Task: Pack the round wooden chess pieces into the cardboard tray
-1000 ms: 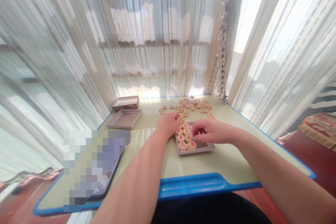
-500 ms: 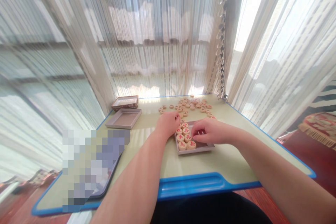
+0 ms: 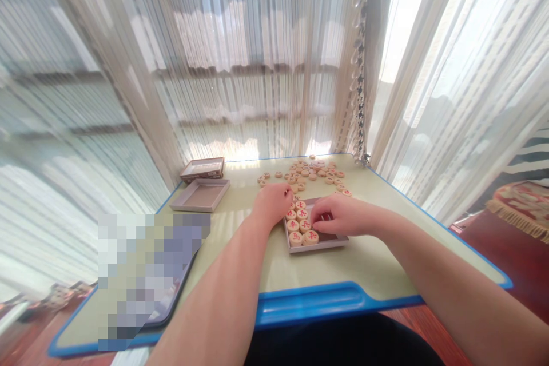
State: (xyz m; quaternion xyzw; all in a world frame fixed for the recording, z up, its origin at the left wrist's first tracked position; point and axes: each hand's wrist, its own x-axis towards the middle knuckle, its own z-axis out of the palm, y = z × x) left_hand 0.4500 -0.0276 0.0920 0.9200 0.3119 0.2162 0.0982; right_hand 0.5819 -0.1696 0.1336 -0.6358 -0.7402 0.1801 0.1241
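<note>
A shallow open box (image 3: 319, 249) stands in front of me, holding round wooden Chinese chess pieces (image 3: 310, 237) with red characters, set in two columns along its left side. At the box's upper left edge is my left hand (image 3: 274, 204), its fingers curled inward; what lies under the fingertips is hidden. My right hand (image 3: 341, 214) reaches over the box from the right. Its bent fingers and thumb come together beside the right column of pieces, and I cannot make out whether a piece is between them. The box's right part lies partly under this hand.
Many loose chess pieces (image 3: 312, 176) are scattered at the far side of the green table (image 3: 240, 257) with a blue rim. At the left are an empty box tray (image 3: 201, 195), another box (image 3: 202, 168) behind it, and a tablet-like device (image 3: 171, 297), partly blurred. Curtains (image 3: 257, 68) hang behind.
The view has shifted slightly, so everything sits a little further left. Both hands keep nearly the same places at the box, and the pieces in it look unchanged.
</note>
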